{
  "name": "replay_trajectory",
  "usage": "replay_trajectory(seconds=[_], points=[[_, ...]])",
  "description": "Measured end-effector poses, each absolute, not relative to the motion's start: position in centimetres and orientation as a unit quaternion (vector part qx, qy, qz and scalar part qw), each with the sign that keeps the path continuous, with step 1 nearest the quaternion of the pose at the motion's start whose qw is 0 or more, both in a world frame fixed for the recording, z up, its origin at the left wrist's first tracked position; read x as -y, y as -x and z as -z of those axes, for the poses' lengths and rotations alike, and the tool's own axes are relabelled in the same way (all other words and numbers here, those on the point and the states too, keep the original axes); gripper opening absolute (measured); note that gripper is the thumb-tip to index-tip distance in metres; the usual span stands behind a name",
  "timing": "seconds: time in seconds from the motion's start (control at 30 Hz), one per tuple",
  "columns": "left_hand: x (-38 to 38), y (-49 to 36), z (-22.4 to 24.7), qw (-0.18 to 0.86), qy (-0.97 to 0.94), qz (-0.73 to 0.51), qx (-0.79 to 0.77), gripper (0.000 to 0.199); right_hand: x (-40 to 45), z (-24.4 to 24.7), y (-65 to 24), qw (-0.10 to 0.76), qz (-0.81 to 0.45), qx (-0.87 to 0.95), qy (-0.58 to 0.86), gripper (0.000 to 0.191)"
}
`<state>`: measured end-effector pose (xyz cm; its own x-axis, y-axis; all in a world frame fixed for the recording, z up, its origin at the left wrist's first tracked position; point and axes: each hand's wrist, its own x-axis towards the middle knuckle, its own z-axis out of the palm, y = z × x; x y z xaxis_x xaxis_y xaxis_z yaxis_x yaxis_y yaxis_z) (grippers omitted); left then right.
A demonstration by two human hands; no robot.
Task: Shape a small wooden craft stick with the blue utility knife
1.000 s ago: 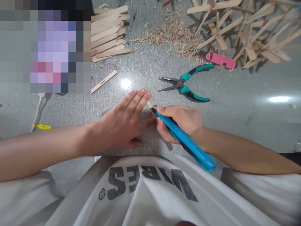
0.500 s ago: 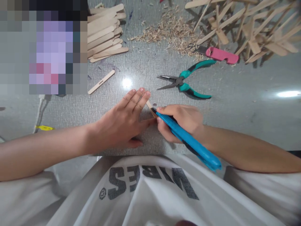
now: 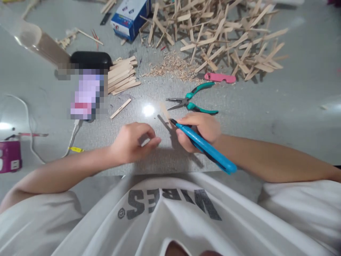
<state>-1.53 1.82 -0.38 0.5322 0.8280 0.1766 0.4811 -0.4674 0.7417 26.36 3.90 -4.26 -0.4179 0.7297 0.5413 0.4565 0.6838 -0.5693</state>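
My right hand (image 3: 199, 129) is closed around a blue utility knife (image 3: 207, 147), its tip pointing up and to the left. At that tip a wooden craft stick (image 3: 164, 111), blurred by motion, juts out by the right thumb; a shadow falls beside it. My left hand (image 3: 134, 142) hovers near the table's front edge, loosely curled, with a gap between thumb and fingers and nothing visible in it. Beyond it lies a single craft stick (image 3: 120, 108) with a small slot in its middle. Long-nose pliers (image 3: 185, 102) with green handles rest spread just past the right hand.
A pile of crossed craft sticks (image 3: 213, 39) fills the back right. Wood shavings (image 3: 172, 67) and a pink folding knife (image 3: 220, 77) lie before it. Stacked sticks (image 3: 122, 75), a blue box (image 3: 129, 19), a black case (image 3: 91, 59) and a phone (image 3: 86, 92) on a cable occupy the left.
My left hand has lifted off the craft stick, drawn back left and curled. The stick now rises with the knife tip in my right hand. The view has shifted, showing more table.
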Motion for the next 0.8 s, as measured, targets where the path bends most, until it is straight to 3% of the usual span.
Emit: replay_trajectory(seconds=[0.07, 0.13, 0.23, 0.3, 0.43, 0.67, 0.8], points=[[-1.7, 0.3, 0.1, 0.454, -0.711, -0.260, -0.470, 0.018, -4.0, 4.4, -26.3, 0.461, -0.133, 0.819, 0.314, 0.028], [-1.6, -1.2, 0.1, 0.554, -0.637, -0.273, -0.462, 0.033, -4.1, 4.4, -26.1, 0.501, -0.113, 0.810, 0.282, 0.037], [-1.7, -3.3, 0.4, 0.618, -0.587, -0.300, -0.428, 0.033, -4.1, 4.4, -25.6, 0.520, -0.132, 0.802, 0.264, 0.039], [-2.0, -4.3, 0.4, 0.611, -0.578, -0.312, -0.441, 0.025, -4.0, 4.5, -25.4, 0.538, -0.135, 0.792, 0.254, 0.038], [-2.8, -4.6, 0.1, 0.552, -0.610, -0.308, -0.477, 0.030, -3.8, 4.5, -25.1, 0.552, -0.135, 0.773, 0.281, 0.038], [-4.0, -3.0, 0.4, 0.358, -0.744, -0.271, -0.495, 0.040, -3.3, 3.6, -25.9, 0.528, -0.242, 0.729, 0.362, 0.018], [-4.2, -2.4, 0.4, 0.397, -0.734, -0.262, -0.485, 0.041, -3.5, 3.6, -26.3, 0.541, -0.269, 0.696, 0.388, 0.022]])
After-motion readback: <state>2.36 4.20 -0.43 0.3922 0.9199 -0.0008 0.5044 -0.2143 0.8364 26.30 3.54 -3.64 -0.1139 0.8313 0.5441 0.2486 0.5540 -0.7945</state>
